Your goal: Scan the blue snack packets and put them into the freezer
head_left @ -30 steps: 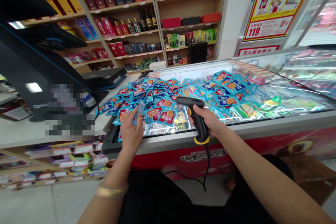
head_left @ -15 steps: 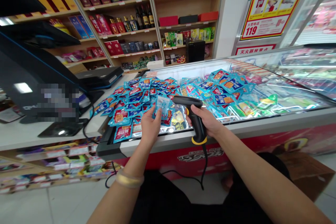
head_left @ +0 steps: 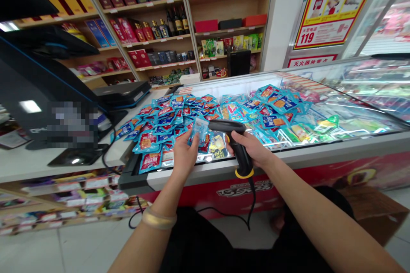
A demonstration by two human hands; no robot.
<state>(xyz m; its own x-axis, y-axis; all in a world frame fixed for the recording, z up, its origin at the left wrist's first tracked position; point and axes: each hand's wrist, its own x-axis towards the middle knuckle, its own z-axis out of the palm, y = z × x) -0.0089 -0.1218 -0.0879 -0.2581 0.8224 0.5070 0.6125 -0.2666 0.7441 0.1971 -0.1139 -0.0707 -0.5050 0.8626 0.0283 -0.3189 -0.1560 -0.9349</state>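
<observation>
My left hand pinches a small blue snack packet, its pale printed back turned up. Wrapped round the handle of a black barcode scanner with yellow trim is my right hand. The scanner's head is close to the packet's right side, and its cable hangs down in front of the freezer. Beyond my left hand a heap of blue and red snack packets lies on the freezer's glass top. A second heap of similar packets lies farther right.
The freezer's front edge runs beneath both forearms. At the left a counter bears a dark checkout machine and a black device. Shelves with boxes and bottles stand behind. A cardboard box is at the lower right.
My left hand and the packet have shifted slightly right, nearer the scanner. The scanner's head has dropped a little and its handle has tilted slightly.
</observation>
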